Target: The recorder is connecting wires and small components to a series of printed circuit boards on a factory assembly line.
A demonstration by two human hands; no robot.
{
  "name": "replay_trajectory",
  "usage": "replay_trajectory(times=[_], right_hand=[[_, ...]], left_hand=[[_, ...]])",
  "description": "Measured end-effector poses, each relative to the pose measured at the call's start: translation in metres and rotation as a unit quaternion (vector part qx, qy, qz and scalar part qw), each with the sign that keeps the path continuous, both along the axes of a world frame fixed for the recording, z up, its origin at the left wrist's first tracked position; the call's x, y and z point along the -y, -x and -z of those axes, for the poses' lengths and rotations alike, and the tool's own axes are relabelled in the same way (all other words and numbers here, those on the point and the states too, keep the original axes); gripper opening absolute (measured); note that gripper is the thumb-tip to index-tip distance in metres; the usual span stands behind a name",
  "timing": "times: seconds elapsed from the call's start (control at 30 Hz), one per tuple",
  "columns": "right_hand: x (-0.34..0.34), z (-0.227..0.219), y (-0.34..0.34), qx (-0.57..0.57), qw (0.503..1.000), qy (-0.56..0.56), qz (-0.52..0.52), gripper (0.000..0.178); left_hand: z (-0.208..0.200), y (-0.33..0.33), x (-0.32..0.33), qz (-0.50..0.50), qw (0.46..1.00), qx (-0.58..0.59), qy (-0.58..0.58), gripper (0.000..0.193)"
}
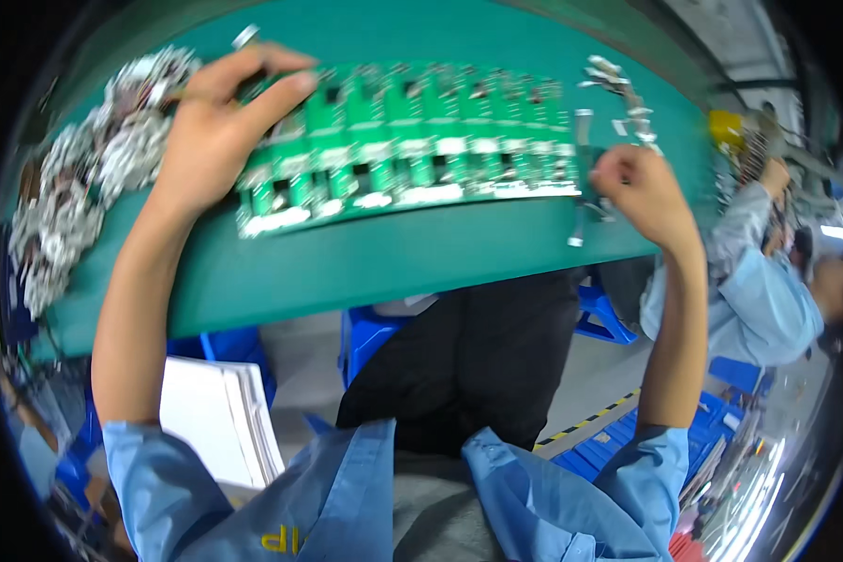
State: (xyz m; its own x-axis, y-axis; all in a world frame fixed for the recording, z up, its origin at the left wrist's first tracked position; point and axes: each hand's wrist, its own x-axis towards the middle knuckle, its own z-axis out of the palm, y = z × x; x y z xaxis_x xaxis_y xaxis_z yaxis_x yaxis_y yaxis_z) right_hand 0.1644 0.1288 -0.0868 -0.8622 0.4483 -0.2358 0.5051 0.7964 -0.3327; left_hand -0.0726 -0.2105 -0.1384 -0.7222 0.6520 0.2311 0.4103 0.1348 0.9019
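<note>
A panel of green circuit boards (pixel 412 140) lies on the green tabletop (pixel 393 242), with white and dark parts along its rows. Over the panel's far left corner is my left hand (pixel 217 117), its thumb and forefinger stretched out with their tips apart. Its other fingers are hidden. A small white connector (pixel 246 37) shows just beyond that hand. Past the panel's right end, my right hand (pixel 648 192) is closed in a pinch; what it holds, if anything, cannot be made out. Beside it lies a short cable with white ends (pixel 578 225), slightly blurred.
A large heap of white-ended cables (pixel 75 187) covers the table's left end. More cables (pixel 628 89) lie at the far right. To the right works another person in a blue sleeve (pixel 763 304), with a hand (pixel 775 176) near the table. Blue stools (pixel 370 337) stand below.
</note>
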Motion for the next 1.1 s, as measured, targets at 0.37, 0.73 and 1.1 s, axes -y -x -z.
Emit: replay_trajectory(times=[0.37, 0.73, 1.1], right_hand=[[0.011, -0.002, -0.009, -0.059, 0.971, -0.200, -0.119, 0.011], [-0.002, -0.019, 0.017, 0.070, 0.989, -0.058, -0.114, 0.008], [0.094, -0.031, 0.086, -0.258, 0.885, 0.205, -0.329, 0.005]], left_hand=[[0.001, -0.006, 0.000, 0.008, 0.998, 0.059, -0.002, 0.018], [0.007, -0.004, 0.005, -0.001, 0.999, 0.027, -0.025, 0.017], [-0.006, -0.005, 0.000, 0.016, 0.994, 0.108, 0.019, 0.018]])
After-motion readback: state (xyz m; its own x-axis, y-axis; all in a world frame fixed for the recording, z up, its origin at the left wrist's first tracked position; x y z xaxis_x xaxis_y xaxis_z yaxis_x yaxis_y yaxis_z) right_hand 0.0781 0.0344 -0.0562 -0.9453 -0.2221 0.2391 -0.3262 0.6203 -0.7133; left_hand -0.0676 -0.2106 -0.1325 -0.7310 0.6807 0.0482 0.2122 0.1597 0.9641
